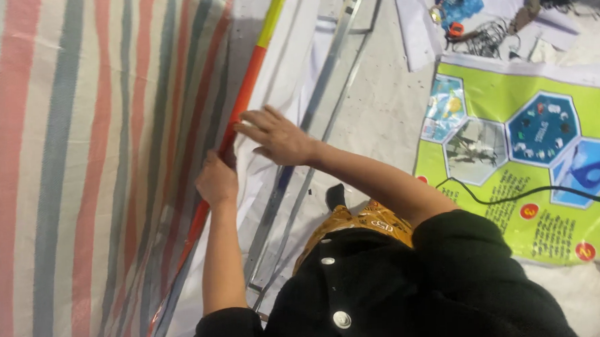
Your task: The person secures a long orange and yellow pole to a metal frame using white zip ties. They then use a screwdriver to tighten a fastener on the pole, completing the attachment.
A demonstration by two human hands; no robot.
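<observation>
Head view: orange-yellow pole (243,100) laid diagonally along striped tarp (77,165) edge. Left hand (216,181) closed around pole mid-length; right hand (276,136) spread flat, fingertips pressed on it. Judged stiff, light, smooth; two-handed mid-shaft hold advised.

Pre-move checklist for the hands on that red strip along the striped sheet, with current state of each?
1. Left hand on the red and yellow strip: ok, it rests on the strip at the edge of the striped sheet.
2. Right hand on the same strip: ok, fingertips reach it just above the left hand.
3. Either hand closed around the strip: cannot tell.
4. Strip lying straight along the sheet edge: ok where visible; its lower end is hidden.
5. Metal rails free of the hands: ok, they lie beside the right wrist.
6. Black cable away from the hands: ok, it runs across the green poster.
</observation>
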